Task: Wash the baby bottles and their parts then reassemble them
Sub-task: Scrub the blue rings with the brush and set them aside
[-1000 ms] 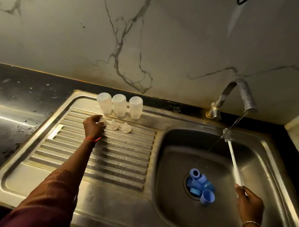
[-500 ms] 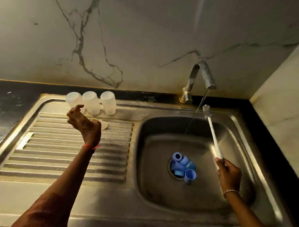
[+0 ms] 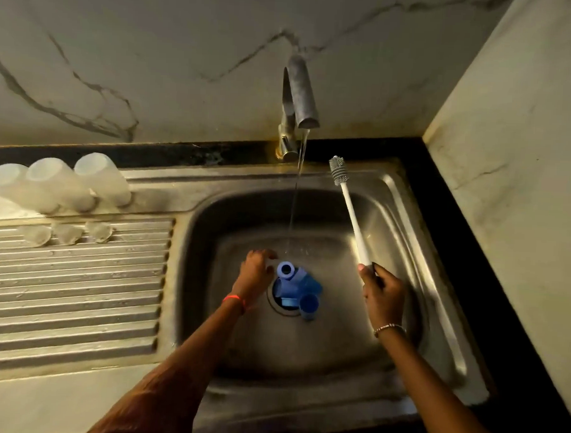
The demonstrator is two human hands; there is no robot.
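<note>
**Baby bottles (image 3: 60, 183) on the drainboard, blue parts in the basin**

Three frosted, translucent plastic cylinders stand mouth-down in a row on the flat back ledge of the steel drainboard (image 3: 78, 289), touching one another. Just in front of them, on the ribbed grooves, lie three clear domed teats (image 3: 66, 233). The blue plastic parts (image 3: 299, 289), smooth rings and small cups, are heaped over the round drain of the dull stainless sink (image 3: 407, 238). A thin stream of water (image 3: 294, 200) falls from the curved metal tap (image 3: 299, 95) just behind the heap. The left hand (image 3: 255, 274) is down in the basin, fingers curled, beside the topmost ring; whether it grips anything cannot be told. The right hand (image 3: 382, 292) is clenched round the slim white handle of a brush (image 3: 352, 219), whose grey ribbed head tilts up near the stream.
</note>
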